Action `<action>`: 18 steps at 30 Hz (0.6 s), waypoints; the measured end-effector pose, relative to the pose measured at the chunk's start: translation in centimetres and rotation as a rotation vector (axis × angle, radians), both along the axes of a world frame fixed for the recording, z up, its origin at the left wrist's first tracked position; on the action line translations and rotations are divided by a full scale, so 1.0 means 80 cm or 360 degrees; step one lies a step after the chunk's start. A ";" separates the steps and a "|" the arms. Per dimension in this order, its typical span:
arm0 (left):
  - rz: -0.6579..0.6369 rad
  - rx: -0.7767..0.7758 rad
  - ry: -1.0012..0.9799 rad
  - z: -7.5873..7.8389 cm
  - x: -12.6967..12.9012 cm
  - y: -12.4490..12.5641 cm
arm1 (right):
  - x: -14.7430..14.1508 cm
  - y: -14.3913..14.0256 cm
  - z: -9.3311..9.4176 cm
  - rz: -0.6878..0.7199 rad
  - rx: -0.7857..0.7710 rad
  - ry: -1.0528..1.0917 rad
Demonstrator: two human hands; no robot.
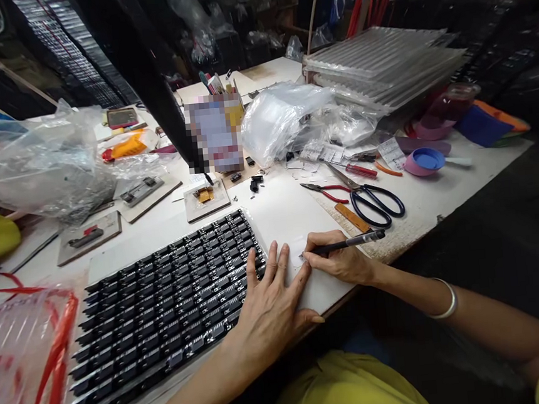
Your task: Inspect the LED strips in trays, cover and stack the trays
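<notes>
My right hand (pixel 343 259) is closed round a black pen (pixel 355 241), its tip down on a small white paper slip (pixel 297 254) at the table's front edge. My left hand (pixel 273 296) lies flat with fingers spread, the fingertips by the slip and the edge of the tray. Left of it, a tray of black rectangular parts (pixel 174 298) in several rows covers much of the tabletop. An orange-brown strip (pixel 352 218) lies just beyond the pen.
Large scissors (pixel 368 196) and red-handled pliers (pixel 327 190) lie behind my right hand. Clear plastic bags (pixel 285 119) are heaped farther back, near stacked ribbed trays (pixel 380 60). A dark arm (pixel 145 81) slants down over a small block (pixel 206 201). Red straps (pixel 58 346) are at left.
</notes>
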State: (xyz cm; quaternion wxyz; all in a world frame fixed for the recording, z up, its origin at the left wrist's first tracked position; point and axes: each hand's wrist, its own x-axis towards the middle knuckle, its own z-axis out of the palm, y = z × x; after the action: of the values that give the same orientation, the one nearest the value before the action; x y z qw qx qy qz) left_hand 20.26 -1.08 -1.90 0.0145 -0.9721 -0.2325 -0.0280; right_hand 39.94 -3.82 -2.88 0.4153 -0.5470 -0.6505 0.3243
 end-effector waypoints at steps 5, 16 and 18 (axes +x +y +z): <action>-0.0010 -0.0002 -0.0052 0.000 0.001 0.000 | 0.001 0.000 0.000 0.0021 -0.0004 -0.0017; -0.0020 -0.0040 -0.0053 -0.003 0.000 0.000 | 0.000 0.001 -0.001 0.0049 -0.0026 -0.0013; -0.0020 -0.0041 -0.0048 -0.002 -0.001 0.000 | 0.000 0.002 0.000 0.0041 -0.0046 -0.0003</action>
State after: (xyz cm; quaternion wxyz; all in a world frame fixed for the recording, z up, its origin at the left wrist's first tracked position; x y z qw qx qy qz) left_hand 20.22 -1.06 -2.09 -0.0017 -0.9731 -0.2269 -0.0397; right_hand 39.94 -3.70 -2.86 0.4025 -0.5449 -0.6532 0.3382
